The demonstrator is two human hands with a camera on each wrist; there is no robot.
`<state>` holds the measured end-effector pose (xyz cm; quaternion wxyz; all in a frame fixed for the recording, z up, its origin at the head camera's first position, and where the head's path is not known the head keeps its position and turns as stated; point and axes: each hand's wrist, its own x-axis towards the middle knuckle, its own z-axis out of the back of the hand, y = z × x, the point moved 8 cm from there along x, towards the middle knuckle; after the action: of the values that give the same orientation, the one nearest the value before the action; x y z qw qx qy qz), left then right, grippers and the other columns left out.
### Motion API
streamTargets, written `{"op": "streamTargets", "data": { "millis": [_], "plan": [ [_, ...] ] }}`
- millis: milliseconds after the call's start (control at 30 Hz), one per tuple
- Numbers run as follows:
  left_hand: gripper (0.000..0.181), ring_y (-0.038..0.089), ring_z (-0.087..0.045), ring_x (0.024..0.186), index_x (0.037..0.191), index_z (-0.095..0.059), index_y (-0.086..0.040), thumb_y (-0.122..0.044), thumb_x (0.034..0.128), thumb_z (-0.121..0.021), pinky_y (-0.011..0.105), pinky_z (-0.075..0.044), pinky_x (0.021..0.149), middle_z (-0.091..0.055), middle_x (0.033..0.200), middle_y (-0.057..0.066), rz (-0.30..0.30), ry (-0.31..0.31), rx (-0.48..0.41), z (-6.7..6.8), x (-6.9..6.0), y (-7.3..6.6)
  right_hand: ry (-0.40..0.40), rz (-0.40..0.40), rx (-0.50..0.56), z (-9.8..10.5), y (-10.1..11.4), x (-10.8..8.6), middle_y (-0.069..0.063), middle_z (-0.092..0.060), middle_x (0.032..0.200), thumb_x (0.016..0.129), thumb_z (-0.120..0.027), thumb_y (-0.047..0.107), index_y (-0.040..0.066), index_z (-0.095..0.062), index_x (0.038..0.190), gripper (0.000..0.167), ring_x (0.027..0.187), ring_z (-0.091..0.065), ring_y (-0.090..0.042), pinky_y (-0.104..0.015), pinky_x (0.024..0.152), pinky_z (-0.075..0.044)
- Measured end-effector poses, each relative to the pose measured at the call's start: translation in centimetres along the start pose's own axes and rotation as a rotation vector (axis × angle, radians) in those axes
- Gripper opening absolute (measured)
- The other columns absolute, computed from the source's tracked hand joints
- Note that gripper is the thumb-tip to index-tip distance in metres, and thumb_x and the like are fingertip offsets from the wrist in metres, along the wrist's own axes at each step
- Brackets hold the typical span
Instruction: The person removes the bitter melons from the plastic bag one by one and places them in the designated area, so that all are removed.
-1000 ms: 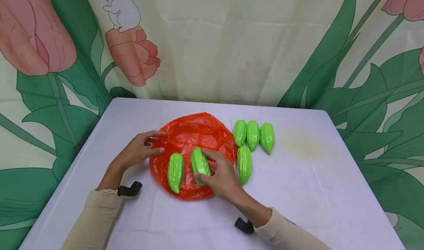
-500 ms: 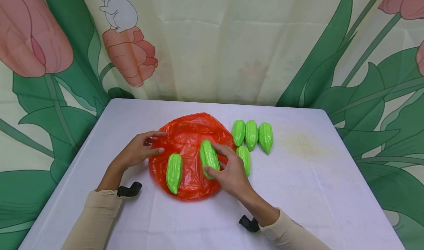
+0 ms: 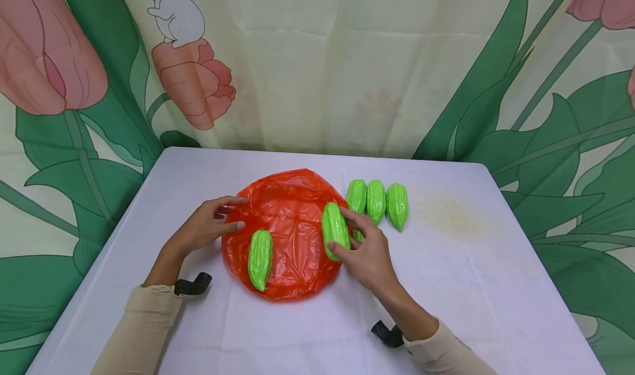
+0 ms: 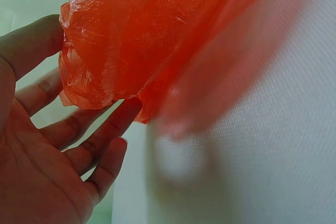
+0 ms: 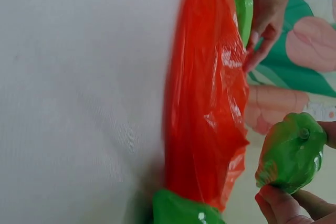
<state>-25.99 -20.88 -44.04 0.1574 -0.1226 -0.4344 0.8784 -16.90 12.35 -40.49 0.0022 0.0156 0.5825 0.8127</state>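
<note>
Six green fruits [image 3: 260,260] (one mostly hidden), one bag [image 3: 297,248].

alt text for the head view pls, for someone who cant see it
A right hand holds a ridged green fruit near the right edge of round, crinkled red plastic; the left hand is at its left edge. Another green fruit lies on it, and more fruits lie right of it on a white table.

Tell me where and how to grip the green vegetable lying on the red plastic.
Probably pinch the green vegetable around its thick middle, from above, across its long sides: it lies flat on the red plastic, and its near end tapers to a point.
</note>
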Motion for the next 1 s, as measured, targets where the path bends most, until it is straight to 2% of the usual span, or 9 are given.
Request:
{"op": "streamTargets", "data": {
  "millis": [300, 633, 1000],
  "plan": [
    [0.062, 0.042, -0.055, 0.134, 0.152, -0.058, -0.012, -0.026, 0.0961, -0.08, 0.06, -0.056, 0.108, -0.056, 0.152, 0.021, 0.02, 0.0, 0.006, 0.0, 0.0, -0.1, -0.063, 0.009, -0.021, 2.7, -0.4, -0.2, -0.006, -0.056, 0.152, 0.087, -0.084, 0.003, 0.013, -0.055, 0.154, 0.073, 0.14, -0.058, -0.029, -0.04, 0.107, -0.055],
    [0.062, 0.042, -0.054, 0.136, 0.152, -0.057, -0.013, -0.027, 0.0963, -0.08, 0.061, -0.055, 0.109, -0.057, 0.152, 0.021, 0.03, 0.002, 0.011, 0.0, 0.2, -0.1, -0.117, -0.02, -0.061, 5.5, -1.6, -0.4, -0.009, -0.055, 0.155, 0.089, -0.084, 0.004, 0.011, -0.054, 0.155, 0.073, 0.143, -0.056, -0.029, -0.039, 0.109, -0.052],
    [0.062, 0.043, -0.054, 0.135, 0.152, -0.057, -0.013, -0.026, 0.0961, -0.08, 0.06, -0.056, 0.107, -0.056, 0.153, 0.022, 0.026, 0.005, 0.003, -0.1, 0.3, -0.2, -0.167, -0.064, -0.158, 7.8, -3.0, -0.8, -0.009, -0.053, 0.156, 0.089, -0.084, 0.005, 0.011, -0.051, 0.157, 0.076, 0.145, -0.055, -0.029, -0.038, 0.109, -0.052]
  ]
}}
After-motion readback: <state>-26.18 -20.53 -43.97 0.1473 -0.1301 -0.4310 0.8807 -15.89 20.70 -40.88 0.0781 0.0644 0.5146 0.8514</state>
